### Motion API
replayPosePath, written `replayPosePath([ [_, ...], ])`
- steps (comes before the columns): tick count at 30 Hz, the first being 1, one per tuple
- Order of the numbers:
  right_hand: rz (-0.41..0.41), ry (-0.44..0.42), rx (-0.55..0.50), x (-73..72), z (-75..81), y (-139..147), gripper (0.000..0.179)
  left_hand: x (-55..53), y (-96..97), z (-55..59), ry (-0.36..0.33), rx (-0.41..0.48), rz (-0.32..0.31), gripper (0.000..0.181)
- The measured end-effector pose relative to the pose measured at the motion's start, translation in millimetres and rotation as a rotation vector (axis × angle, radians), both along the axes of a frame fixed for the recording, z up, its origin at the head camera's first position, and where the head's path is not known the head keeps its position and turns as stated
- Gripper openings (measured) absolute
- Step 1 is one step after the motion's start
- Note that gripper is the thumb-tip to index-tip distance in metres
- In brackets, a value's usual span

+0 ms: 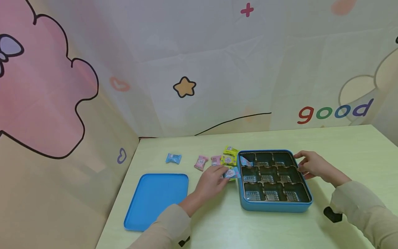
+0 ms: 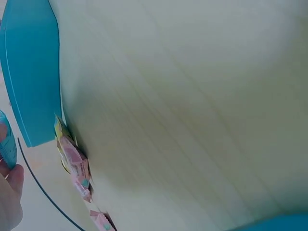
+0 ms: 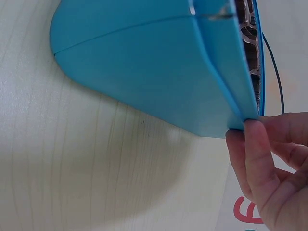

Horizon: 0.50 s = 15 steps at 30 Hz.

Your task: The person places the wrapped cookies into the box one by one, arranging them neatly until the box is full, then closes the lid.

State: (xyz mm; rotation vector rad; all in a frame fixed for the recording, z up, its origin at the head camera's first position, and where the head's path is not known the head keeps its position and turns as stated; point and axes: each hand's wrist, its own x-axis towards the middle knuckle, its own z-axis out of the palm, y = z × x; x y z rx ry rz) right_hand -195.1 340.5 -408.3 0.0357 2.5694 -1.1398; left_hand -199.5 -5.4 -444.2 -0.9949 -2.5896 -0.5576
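Between its fingertips, my left hand (image 1: 211, 180) pinches a blue wrapped candy (image 1: 230, 173), just left of the box wall. The candy (image 2: 7, 144) also shows at the left edge of the left wrist view. A blue square box (image 1: 275, 206) holds a dark tray divided into several compartments. One blue candy (image 1: 246, 161) lies in its back-left compartment. At the box's right side, my right hand (image 1: 314, 165) grips the rim near the far corner, fingers (image 3: 257, 149) against the outer wall in the right wrist view.
Left of the box lie pink candies (image 1: 201, 162) and yellow candies (image 1: 228, 160), some partly behind my left hand. Farther left is another blue candy (image 1: 173, 158). A blue lid (image 1: 158, 199) lies flat at the table's left. A printed cloth backdrop (image 1: 217, 86) borders the table's back.
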Motion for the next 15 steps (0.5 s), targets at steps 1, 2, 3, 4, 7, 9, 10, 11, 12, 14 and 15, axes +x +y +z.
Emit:
replayPosePath([
  [1, -0.001, -0.001, 0.0, 0.1, 0.0, 0, 0.047, -0.1, 0.9, 0.0, 0.004, 0.009, -0.003, 0.032],
  [2, -0.001, -0.002, 0.0, 0.2, -0.1, 0, 0.046, 0.0, 1.7, -0.2, 0.014, 0.018, -0.004, 0.031],
  [3, -0.002, -0.002, 0.0, 0.2, -0.2, 0, 0.046, -0.4, 2.5, -0.9, 0.041, 0.023, -0.005, 0.03],
  [4, -0.002, -0.001, 0.001, 0.1, -0.3, 0, 0.046, -0.1, 3.2, -0.8, 0.048, 0.031, -0.008, 0.03],
  [7, -0.003, 0.001, 0.003, -0.1, -0.5, 0, 0.046, -0.2, 5.9, -1.1, 0.06, 0.049, -0.009, 0.029],
  [9, -0.002, 0.003, 0.003, -0.2, -0.5, 0, 0.046, -0.6, 7.9, -1.4, 0.055, 0.052, -0.007, 0.029],
  [10, -0.002, 0.004, 0.003, -0.2, -0.5, 0, 0.046, -0.5, 8.8, -1.1, 0.031, 0.054, -0.004, 0.03],
  [11, -0.002, 0.004, 0.003, -0.1, -0.4, 0, 0.046, -0.6, 9.8, -1.0, 0.023, 0.05, 0.002, 0.03],
  [12, 0.0, 0.006, 0.002, 0.0, -0.3, 0, 0.046, -0.7, 10.7, -0.9, 0.018, 0.049, 0.004, 0.03],
  [14, 0.002, 0.01, 0.0, 0.3, -0.1, 0, 0.046, -1.3, 12.1, -1.4, 0.01, 0.043, 0.01, 0.029],
  [15, 0.004, 0.013, -0.002, 0.4, 0.0, 0, 0.046, -1.6, 12.7, -1.3, 0.008, 0.041, 0.012, 0.029],
])
